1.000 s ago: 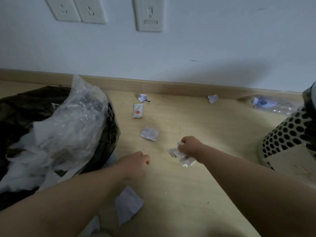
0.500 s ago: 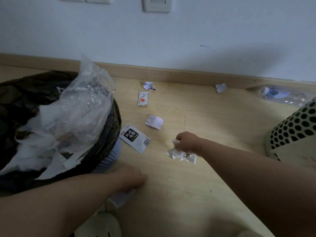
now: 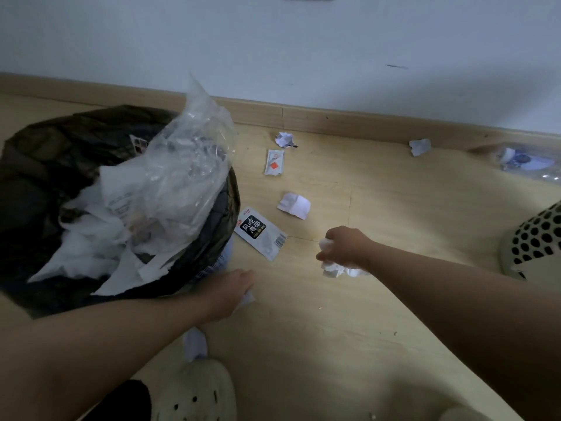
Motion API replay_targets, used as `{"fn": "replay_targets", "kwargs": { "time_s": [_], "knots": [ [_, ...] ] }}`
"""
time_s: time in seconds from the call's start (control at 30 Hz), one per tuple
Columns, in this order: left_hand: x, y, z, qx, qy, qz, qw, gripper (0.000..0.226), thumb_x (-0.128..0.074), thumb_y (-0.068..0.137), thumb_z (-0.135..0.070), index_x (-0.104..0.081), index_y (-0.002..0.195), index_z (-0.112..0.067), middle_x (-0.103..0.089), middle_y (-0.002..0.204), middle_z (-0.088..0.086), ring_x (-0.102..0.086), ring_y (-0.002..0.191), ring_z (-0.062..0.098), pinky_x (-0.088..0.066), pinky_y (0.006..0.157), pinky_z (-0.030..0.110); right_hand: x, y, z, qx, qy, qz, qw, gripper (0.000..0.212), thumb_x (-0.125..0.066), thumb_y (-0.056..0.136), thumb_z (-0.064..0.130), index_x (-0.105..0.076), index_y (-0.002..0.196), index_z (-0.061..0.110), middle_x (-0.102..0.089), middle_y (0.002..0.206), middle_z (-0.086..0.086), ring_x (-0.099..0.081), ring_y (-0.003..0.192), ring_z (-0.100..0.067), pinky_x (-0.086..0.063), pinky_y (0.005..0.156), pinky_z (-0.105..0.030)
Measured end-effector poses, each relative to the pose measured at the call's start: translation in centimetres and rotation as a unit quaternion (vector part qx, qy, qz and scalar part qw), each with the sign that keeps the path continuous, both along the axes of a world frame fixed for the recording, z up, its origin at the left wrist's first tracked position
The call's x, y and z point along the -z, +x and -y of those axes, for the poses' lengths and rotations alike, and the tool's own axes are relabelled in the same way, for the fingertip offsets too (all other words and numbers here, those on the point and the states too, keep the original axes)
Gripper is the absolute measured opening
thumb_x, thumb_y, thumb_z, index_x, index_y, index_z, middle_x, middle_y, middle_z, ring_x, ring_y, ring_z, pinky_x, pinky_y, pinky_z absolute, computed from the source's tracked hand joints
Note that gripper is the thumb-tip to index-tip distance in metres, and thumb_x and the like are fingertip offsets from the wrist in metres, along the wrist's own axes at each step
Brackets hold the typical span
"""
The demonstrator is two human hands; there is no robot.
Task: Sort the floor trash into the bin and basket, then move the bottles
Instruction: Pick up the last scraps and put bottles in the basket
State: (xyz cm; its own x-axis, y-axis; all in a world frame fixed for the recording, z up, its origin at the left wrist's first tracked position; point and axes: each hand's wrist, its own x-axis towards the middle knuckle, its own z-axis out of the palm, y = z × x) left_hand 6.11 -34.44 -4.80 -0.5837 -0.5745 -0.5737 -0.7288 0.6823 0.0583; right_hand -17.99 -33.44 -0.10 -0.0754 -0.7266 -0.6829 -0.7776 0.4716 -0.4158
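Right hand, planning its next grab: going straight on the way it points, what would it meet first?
Probably the black-labelled packet, lying flat just beyond the right hand; depth unclear.

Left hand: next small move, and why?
Probably pinch the white scrap under the left hand and lift it into the bin just beside it. The fingertips are on that scrap, but whether they grip it isn't clear. The right hand grips a crumpled tissue, so it isn't free.

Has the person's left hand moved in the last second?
Yes. The left hand has drawn back toward the person, farther from the folded white paper, beside the bin.
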Motion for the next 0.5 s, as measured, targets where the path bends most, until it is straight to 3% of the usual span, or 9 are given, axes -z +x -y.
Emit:
{"fn": "replay_targets", "kwargs": {
  "time_s": [0.07,0.13,0.2,0.33,0.43,0.5],
  "knots": [
    [-0.7,1.0,0.0,0.036,-0.010,0.017,0.999,0.019,-0.039,0.095,-0.008,-0.026,0.089,-0.021,-0.045,0.088,-0.002,-0.046,0.075,0.023,-0.022,0.050,0.028,0.1,0.8,0.3,-0.029,-0.004,-0.014,0.999,0.018,-0.059,0.086,0.022,-0.046,0.081,0.011,-0.047,0.077,0.001,-0.047,0.081,-0.021,-0.033,0.053,-0.023],
    [-1.3,1.9,0.4,0.056,-0.003,0.042,0.998,0.014,-0.036,0.096,-0.011,-0.027,0.090,-0.020,-0.040,0.079,-0.003,-0.037,0.067,0.019,-0.019,0.048,0.027,0.3,1.4,0.5,-0.043,-0.001,-0.020,0.999,0.020,-0.059,0.086,0.022,-0.044,0.074,0.014,-0.046,0.073,0.002,-0.048,0.080,-0.021,-0.035,0.054,-0.024],
    [-2.0,2.5,1.2,0.072,0.004,0.065,0.995,0.006,-0.035,0.098,-0.020,-0.032,0.093,-0.019,-0.053,0.095,0.004,-0.038,0.068,0.020,-0.026,0.052,0.029,0.6,1.9,0.7,-0.059,0.002,-0.030,0.998,0.024,-0.058,0.085,0.023,-0.041,0.070,0.016,-0.048,0.077,0.001,-0.048,0.081,-0.021,-0.037,0.059,-0.025],
    [-2.4,3.3,1.9,0.157,0.052,0.145,0.975,0.048,-0.050,0.088,-0.049,-0.041,0.125,-0.019,-0.049,0.122,0.004,-0.054,0.098,0.025,-0.034,0.066,0.029,1.3,2.6,1.1,-0.077,0.000,-0.045,0.996,0.027,-0.058,0.084,0.023,-0.038,0.066,0.019,-0.050,0.082,0.001,-0.048,0.082,-0.021,-0.037,0.067,-0.026],
    [-2.5,3.5,1.6,0.251,0.088,0.160,0.951,0.058,-0.065,0.079,-0.029,-0.036,0.129,-0.023,-0.042,0.118,0.006,-0.047,0.093,0.025,-0.034,0.059,0.029,1.6,3.1,1.4,-0.093,0.007,-0.044,0.995,0.024,-0.059,0.084,0.024,-0.041,0.069,0.018,-0.051,0.088,-0.001,-0.048,0.083,-0.020,-0.037,0.069,-0.026],
    [-2.0,3.6,1.2,0.252,0.118,0.155,0.948,0.063,-0.068,0.079,-0.021,-0.037,0.133,-0.024,-0.041,0.114,0.004,-0.043,0.094,0.025,-0.032,0.061,0.029,1.6,3.4,1.5,-0.108,0.010,-0.042,0.993,0.019,-0.061,0.085,0.027,-0.046,0.079,0.016,-0.051,0.091,0.000,-0.047,0.085,-0.019,-0.036,0.071,-0.026]
  ]
}}
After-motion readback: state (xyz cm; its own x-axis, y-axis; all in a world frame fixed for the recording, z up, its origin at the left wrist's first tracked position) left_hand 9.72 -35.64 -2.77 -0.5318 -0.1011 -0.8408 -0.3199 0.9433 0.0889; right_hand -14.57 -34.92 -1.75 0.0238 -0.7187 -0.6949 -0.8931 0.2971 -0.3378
